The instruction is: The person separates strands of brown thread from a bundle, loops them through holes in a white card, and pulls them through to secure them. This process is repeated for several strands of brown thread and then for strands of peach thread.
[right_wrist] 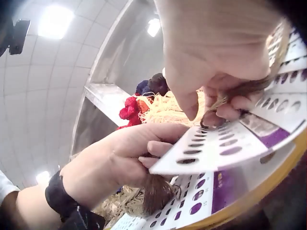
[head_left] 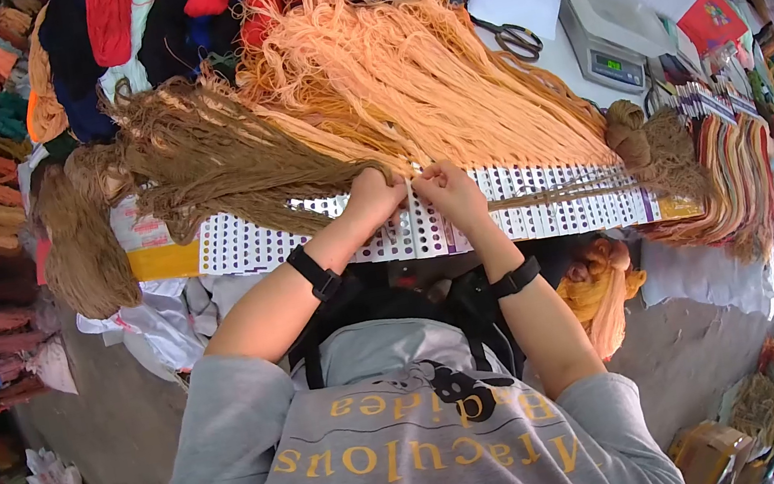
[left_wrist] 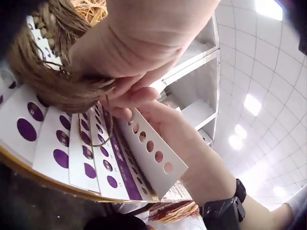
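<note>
Both hands meet at a row of white cards punched with round holes (head_left: 306, 240) along the table's front edge. My left hand (head_left: 372, 199) grips a thick bundle of brown yarn (left_wrist: 62, 91). A thin loop hangs from it over the purple-marked cards. Close beside it, my right hand (head_left: 453, 196) pinches a brown yarn strand (right_wrist: 247, 88) at the holes of one raised card (right_wrist: 206, 148). This card stands between the two hands in the left wrist view. Brown strands (head_left: 561, 189) stretch rightward across the cards from the right hand. Some fingertips are hidden behind the card.
Peach yarn (head_left: 421, 74) spreads over the table beyond the hands. Scissors (head_left: 512, 38) and a digital scale (head_left: 612, 29) lie at the back right. Cards threaded with coloured yarn (head_left: 736, 176) hang at the right end. More brown yarn (head_left: 78, 240) hangs at the left.
</note>
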